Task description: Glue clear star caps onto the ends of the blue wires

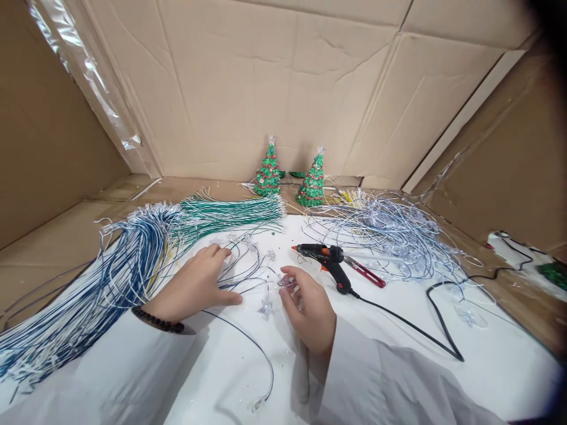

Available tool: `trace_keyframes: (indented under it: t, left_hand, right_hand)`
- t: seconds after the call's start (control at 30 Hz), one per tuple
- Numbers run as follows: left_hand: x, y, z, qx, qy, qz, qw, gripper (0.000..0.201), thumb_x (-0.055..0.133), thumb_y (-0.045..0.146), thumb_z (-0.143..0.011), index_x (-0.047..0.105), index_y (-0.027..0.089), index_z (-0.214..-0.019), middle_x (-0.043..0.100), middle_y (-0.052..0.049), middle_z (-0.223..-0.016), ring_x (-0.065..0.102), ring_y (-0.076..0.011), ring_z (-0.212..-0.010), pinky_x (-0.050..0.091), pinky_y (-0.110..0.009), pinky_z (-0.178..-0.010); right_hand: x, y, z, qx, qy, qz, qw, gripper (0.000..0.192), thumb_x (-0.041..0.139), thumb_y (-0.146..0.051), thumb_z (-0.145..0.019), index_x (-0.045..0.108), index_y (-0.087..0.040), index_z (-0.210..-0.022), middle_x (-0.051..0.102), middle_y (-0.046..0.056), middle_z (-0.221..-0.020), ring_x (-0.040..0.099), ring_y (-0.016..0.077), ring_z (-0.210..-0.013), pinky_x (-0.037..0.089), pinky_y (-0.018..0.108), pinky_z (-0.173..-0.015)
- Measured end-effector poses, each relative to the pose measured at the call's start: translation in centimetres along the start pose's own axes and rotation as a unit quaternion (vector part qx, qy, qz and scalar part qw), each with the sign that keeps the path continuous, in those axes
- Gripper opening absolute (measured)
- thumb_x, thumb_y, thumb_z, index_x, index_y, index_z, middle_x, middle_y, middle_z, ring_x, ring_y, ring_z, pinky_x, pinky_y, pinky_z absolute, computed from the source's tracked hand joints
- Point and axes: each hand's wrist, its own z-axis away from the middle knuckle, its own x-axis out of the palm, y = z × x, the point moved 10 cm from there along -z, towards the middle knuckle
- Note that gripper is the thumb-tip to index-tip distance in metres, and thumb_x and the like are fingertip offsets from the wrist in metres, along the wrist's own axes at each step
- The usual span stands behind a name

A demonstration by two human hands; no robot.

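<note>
Purplish clear piece point(286, 282) sits between the fingers point(289, 303) of the right hand point(315, 311).

A workshop, of the small-parts assembly sort: a corded glue gun point(325, 255), thick bundles of blue wires point(126, 268) and green wires point(234, 212), loose clear stars point(266, 306) and two decorated miniature trees point(268, 172) share a white tabletop point(225, 372). Cardboard walls point(274, 88) with shiny tape point(93, 71) box it in; the right edge is too dark to read.

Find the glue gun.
In the head view, the glue gun lies right of centre on the table, just beyond the right hand, beside the red tool.
</note>
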Motion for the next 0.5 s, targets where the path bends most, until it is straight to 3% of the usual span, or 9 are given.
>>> trace_keyframes:
  t: [0.1,0.27,0.5]
  left_hand:
    - [0.1,0.4,0.1,-0.005,0.010,-0.042,0.999,0.045,0.069,0.045,-0.063,0.060,0.012,-0.092,0.057,-0.012,-0.093,0.053,-0.0309,-0.093,0.043,-0.039,-0.078]
    - [0.3,1.1,0.0,0.013,0.029,-0.022,0.999,0.011,0.055,0.026,-0.075,0.059,0.016,-0.079,0.057,-0.007,-0.083,0.053,-0.0264,-0.088,0.041,-0.035,-0.076]
    - [1.8,1.2,-0.3,-0.002,-0.004,0.019,1.000,0.019,0.038,0.019,-0.080,0.050,0.017,-0.065,0.055,-0.009,-0.076,0.052,-0.0247,-0.080,0.039,-0.035,-0.072]
  right_hand:
    - [0.1,-1.1,0.3,-0.035,-0.005,0.044,0.998,0.033,0.048,-0.010,-0.076,0.055,-0.018,-0.107,0.054,0.008,-0.105,0.052,0.0222,-0.097,0.044,0.035,-0.081]
    - [-0.4,-2.2,0.5,-0.077,0.017,0.073,0.994,0.030,0.049,-0.007,-0.073,0.057,-0.018,-0.100,0.048,0.010,-0.114,0.048,0.0236,-0.100,0.043,0.039,-0.086]
    - [-0.6,-2.7,0.5,-0.104,0.021,0.055,0.993,0.027,0.049,-0.005,-0.074,0.057,-0.017,-0.096,0.047,0.010,-0.111,0.046,0.0227,-0.101,0.042,0.039,-0.086]
